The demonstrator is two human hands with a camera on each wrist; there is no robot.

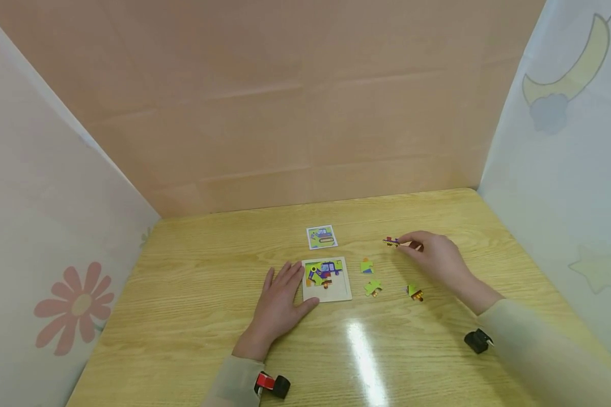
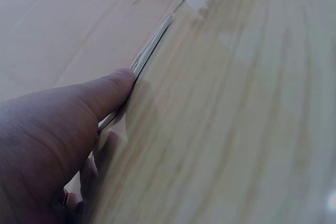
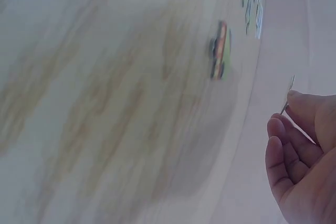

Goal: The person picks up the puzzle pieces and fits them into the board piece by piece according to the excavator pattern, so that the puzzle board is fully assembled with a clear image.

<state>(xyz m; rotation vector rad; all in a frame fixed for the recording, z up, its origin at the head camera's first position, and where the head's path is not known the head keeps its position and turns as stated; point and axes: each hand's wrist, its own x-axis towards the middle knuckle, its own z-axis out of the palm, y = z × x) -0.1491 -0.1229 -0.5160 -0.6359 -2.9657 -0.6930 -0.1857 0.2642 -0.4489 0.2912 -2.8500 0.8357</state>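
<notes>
In the head view, my left hand lies at the left side of a wooden puzzle board, fingers extended along its edge and thumb at its lower corner. The left wrist view has that thumb against the board's thin side. Assembled pieces showing a purple digger fill the board's upper part; its lower right is bare wood. My right hand pinches a puzzle piece with a striped edge between thumb and fingers, to the right of the board. Edge-on, the piece looks thin in the right wrist view.
Loose puzzle pieces lie right of the board: a green and blue one, a green one and one with an orange-dotted track. Behind the board is a picture card of a digger. Fabric walls enclose the table.
</notes>
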